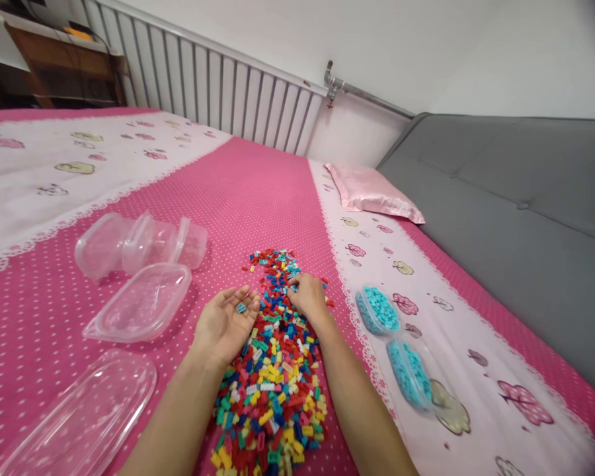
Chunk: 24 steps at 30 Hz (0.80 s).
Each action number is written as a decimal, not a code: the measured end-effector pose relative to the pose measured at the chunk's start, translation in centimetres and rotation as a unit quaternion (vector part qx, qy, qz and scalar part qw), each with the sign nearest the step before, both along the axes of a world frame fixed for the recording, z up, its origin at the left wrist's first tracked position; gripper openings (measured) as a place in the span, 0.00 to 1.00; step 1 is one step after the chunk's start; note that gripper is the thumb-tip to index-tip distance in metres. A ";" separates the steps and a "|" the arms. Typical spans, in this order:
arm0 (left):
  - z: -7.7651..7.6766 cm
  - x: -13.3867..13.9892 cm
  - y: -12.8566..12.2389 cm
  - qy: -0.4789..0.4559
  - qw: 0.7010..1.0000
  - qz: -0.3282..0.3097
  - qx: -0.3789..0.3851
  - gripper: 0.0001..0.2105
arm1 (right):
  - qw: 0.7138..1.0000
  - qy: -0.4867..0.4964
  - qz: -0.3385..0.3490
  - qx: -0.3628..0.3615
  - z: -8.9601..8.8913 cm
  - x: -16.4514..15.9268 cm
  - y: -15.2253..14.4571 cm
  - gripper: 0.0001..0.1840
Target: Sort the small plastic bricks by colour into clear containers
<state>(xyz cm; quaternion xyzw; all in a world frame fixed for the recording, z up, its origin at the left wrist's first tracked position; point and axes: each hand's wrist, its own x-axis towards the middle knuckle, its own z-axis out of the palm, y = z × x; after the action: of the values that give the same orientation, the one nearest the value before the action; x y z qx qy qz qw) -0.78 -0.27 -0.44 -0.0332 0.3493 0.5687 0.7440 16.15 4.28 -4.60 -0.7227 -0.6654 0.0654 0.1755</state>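
Observation:
A long heap of small multicoloured toy bricks lies on the pink dotted bedspread. At its left side my left hand is turned palm up and cupped. A few light-blue toy bricks rest on its fingers. Over the right edge of the heap's far part, my right hand points its fingers down among the bricks. Its fingertips are drawn together, and what they pinch, if anything, is hidden. Two clear tubs, a farther one and a nearer one, stand to the right, filled with light-blue bricks.
To the left lie nested clear plastic tubs on their side, a clear lid and a larger clear lid. A pink pillow is near the grey headboard. A white radiator lines the wall.

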 end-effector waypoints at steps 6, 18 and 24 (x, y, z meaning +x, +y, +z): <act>0.1 0.0 -0.1 -0.001 1.000 0.000 -0.006 0.07 | 0.998 0.049 0.019 0.026 -0.2 0.8 0.2 0.12; 0.4 -0.2 -0.2 -0.005 1.000 -0.009 -0.012 0.08 | 0.965 0.261 0.016 -0.007 -0.9 2.4 0.9 0.12; 0.4 -0.1 -0.1 -0.007 1.000 -0.010 -0.011 0.07 | 0.940 0.341 0.027 -0.002 -1.1 2.7 1.0 0.10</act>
<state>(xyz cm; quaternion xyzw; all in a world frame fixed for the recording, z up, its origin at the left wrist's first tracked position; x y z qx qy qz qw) -0.86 -0.41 -0.07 -0.0423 0.3507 0.5568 0.7518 18.89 5.25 -5.67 -0.6390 -0.5849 0.3142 0.3883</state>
